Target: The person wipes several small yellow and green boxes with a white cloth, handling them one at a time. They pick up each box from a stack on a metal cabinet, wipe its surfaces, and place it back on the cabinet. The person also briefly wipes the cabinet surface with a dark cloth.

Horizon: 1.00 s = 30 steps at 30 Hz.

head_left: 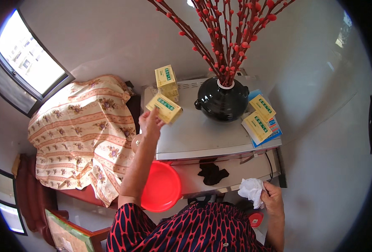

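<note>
My left hand [151,122] reaches over the left end of a grey metal cabinet top [186,138], its fingers closed on a small yellow box [165,108] with a green label. Just behind that box stands a stack of similar yellow boxes [167,82]. At the lower right my right hand [272,199] grips a crumpled white cloth [252,190], in front of the cabinet and apart from it. Right of the vase, two yellow boxes [257,127] lie on a blue printed packet [273,131].
A round black vase [222,103] with red-budded branches [226,50] stands on the cabinet. Below are a dark cloth [212,173] on a lower shelf and a red basin [161,187]. A flowered cover [85,134] drapes something at left, by a window [30,59].
</note>
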Each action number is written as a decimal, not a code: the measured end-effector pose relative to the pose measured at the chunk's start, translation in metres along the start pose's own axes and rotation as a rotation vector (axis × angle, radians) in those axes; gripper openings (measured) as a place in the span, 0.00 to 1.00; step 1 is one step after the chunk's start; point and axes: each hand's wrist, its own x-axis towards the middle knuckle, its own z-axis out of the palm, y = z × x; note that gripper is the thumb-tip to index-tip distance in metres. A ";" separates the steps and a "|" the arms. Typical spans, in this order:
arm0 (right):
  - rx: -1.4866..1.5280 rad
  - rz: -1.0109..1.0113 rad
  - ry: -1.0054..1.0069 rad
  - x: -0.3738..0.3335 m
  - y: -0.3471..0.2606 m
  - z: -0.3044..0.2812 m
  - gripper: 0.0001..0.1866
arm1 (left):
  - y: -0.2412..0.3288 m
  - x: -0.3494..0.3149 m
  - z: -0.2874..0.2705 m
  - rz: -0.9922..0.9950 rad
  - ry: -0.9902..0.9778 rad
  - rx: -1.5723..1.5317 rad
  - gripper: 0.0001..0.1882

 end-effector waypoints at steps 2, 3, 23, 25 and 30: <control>-0.009 -0.041 -0.036 0.006 0.007 -0.005 0.09 | -0.031 0.013 -0.009 -0.069 0.246 0.000 0.29; 0.004 -0.054 -0.039 0.010 0.007 -0.003 0.09 | -0.047 0.025 -0.015 -0.091 0.266 -0.034 0.29; 0.021 -0.045 -0.110 0.013 -0.005 -0.047 0.09 | -0.052 0.009 0.057 -0.038 0.361 -0.115 0.21; 0.013 -0.078 -0.141 0.014 -0.003 -0.056 0.09 | -0.047 0.011 0.041 -0.101 0.342 -0.148 0.20; 0.119 -0.079 -0.144 0.012 -0.005 -0.066 0.12 | -0.071 0.058 0.013 -0.084 0.624 0.128 0.26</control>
